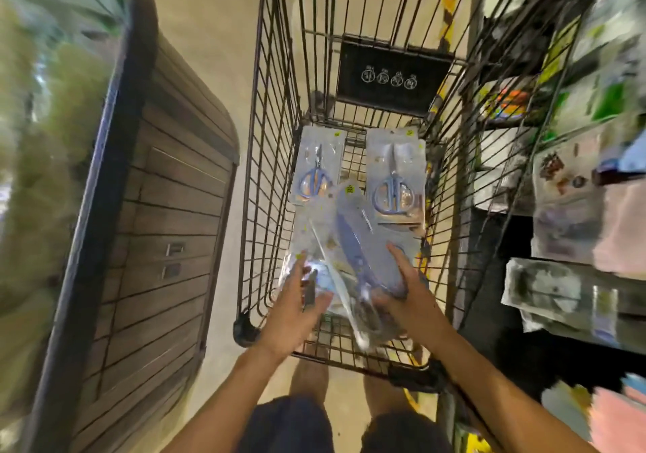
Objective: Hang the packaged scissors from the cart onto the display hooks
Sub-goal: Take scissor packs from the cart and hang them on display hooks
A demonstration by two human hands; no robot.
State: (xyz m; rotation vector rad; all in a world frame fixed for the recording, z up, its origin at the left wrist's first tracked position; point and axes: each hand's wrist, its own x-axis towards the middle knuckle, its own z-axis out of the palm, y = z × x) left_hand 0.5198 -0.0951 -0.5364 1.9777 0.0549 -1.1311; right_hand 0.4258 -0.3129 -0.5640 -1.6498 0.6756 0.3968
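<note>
While two scissor packs (pixel 396 176) lie in the cart (pixel 276 159), both hands (pixel 407 300) clasp a tilted pack (pixel 353 236)

We see warm, dim indoor light, heavy motion blur smearing the cluttered shelves (pixel 573 180) at right, wide-angle bending at the edges, and white glare on the clear plastic scissor packages (pixel 325 274).
</note>
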